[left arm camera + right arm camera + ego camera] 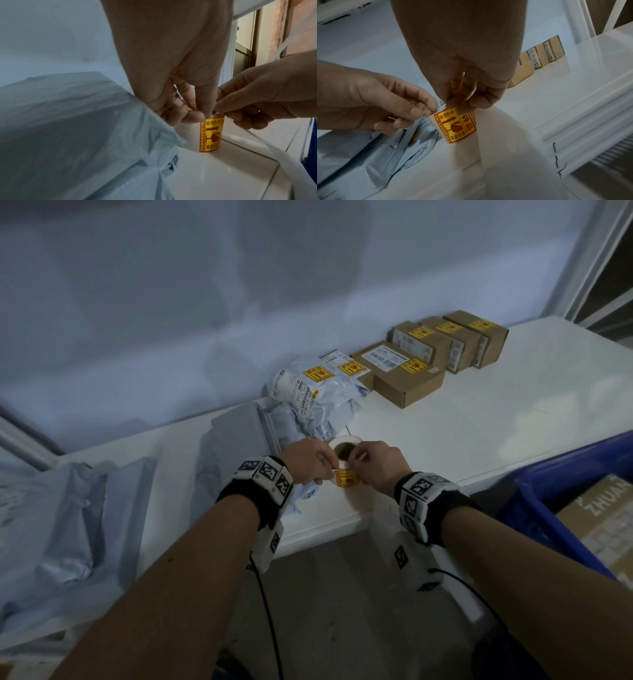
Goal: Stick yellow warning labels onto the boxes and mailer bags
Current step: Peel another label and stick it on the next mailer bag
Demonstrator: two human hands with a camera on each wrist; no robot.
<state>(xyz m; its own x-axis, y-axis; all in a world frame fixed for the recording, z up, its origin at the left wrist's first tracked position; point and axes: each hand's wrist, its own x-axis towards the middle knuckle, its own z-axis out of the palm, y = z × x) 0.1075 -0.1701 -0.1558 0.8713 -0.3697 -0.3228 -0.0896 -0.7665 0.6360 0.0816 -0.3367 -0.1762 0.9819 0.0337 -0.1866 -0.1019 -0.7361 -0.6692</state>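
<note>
- left hand [307, 461] curls at the top left rim of the label roll [343, 460], thumb and forefinger pinching its edge.
- right hand [376, 462] pinches the top of a yellow warning label [456, 125] on the roll's near side.
- the roll stands upright near the front edge of the white table [479, 419].
- grey mailer bags [313, 395] lie just left and beyond it, two already labelled.
- four brown boxes [442, 347], each labelled, sit far right.
- a blue bin [534, 491] stands at the near right.
</note>
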